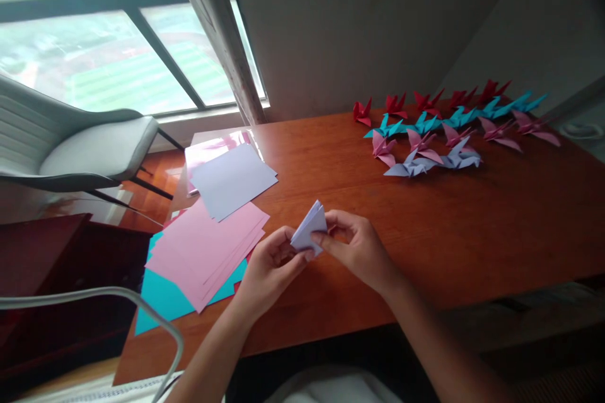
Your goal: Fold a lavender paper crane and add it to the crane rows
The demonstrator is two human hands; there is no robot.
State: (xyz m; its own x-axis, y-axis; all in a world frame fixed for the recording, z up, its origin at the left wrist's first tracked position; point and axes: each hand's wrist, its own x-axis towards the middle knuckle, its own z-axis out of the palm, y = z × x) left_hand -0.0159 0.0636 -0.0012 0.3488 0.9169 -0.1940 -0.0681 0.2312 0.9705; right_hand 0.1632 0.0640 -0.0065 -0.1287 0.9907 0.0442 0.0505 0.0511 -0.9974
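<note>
A small folded piece of lavender paper (309, 228) is held just above the wooden table (472, 227). My left hand (269, 267) pinches its lower left corner from below. My right hand (355, 249) pinches its right side, thumb and fingers closed on the fold. The paper is folded into a compact pointed shape with layered edges at the top.
Stacks of flat sheets lie at the table's left: lavender (231, 179), pink (203, 252) and teal (165, 299). Several finished paper cranes in red (394, 104), teal (425, 123), pink (420, 141) and lavender (435, 160) stand in rows at the far right. A grey chair (94, 151) stands by the window.
</note>
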